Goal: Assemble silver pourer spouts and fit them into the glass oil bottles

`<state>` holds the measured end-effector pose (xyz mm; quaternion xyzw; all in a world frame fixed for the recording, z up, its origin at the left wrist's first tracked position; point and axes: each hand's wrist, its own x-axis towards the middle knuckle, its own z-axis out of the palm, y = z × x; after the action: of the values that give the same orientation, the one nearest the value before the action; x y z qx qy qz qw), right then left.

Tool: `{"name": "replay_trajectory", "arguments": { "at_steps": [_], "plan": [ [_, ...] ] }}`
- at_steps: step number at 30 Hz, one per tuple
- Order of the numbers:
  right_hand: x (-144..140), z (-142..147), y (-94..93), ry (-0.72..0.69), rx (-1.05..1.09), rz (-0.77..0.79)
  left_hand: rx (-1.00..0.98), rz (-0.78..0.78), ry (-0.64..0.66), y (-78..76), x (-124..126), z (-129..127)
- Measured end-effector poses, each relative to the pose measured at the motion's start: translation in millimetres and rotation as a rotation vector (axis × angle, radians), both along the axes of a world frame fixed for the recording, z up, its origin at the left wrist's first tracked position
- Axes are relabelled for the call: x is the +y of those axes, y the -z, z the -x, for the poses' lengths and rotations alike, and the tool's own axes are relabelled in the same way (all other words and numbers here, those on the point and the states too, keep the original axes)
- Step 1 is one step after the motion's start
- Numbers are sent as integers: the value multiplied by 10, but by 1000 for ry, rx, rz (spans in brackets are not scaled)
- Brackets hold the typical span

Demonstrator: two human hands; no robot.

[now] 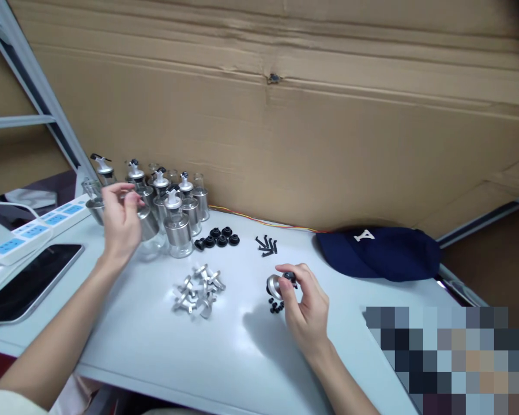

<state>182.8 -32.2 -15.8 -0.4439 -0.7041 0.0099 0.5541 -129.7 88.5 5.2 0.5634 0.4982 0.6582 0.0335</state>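
My left hand (123,222) is closed at the neck of a glass bottle with a steel band (149,225); its fingers partly hide the neck, and the bottle looks slightly blurred. Between the thumb and fingers of my right hand (305,305) is a silver pourer top (274,286) with black parts, held above the table. Small black caps (277,305) lie just below it. In the middle is a loose pile of silver spout pieces (201,291). Black stoppers (222,240) stand grouped behind that pile, and thin black levers (267,246) lie to their right.
Several banded bottles, some with pourers on, such as one bottle (179,230), crowd the back left. A power strip (38,227) and a phone (30,282) lie at the left. A navy cap (384,253) rests at the right before the cardboard wall (259,138).
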Motion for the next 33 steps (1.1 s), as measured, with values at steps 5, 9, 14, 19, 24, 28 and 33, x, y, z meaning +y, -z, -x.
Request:
{"name": "replay_trajectory", "arguments": {
  "at_steps": [5, 9, 14, 19, 24, 28, 33],
  "plan": [
    [-18, -2, -11, 20, 25, 3, -45, -287, 138, -462, -446, -248],
    [-18, -10, 18, 70, 52, 54, -100, -299, 305, -757, -780, -685],
    [-16, -29, 61, 117, 151, 104, -64, -306, 745, -673, -842, -1252],
    [27, -30, 83, 122, 357, 158, 91, -151, 966, -189, -792, -1622],
    [65, -5, 97, 128, 561, 65, 152, -13, 1000, 97, -809, -1714],
    [9, 6, 71, 101, 420, -76, 245, -17, 1026, 163, -800, -1672],
    [-72, 5, 2, -57, 247, -181, 321, -100, 1057, 119, -817, -1615]
  ]
}}
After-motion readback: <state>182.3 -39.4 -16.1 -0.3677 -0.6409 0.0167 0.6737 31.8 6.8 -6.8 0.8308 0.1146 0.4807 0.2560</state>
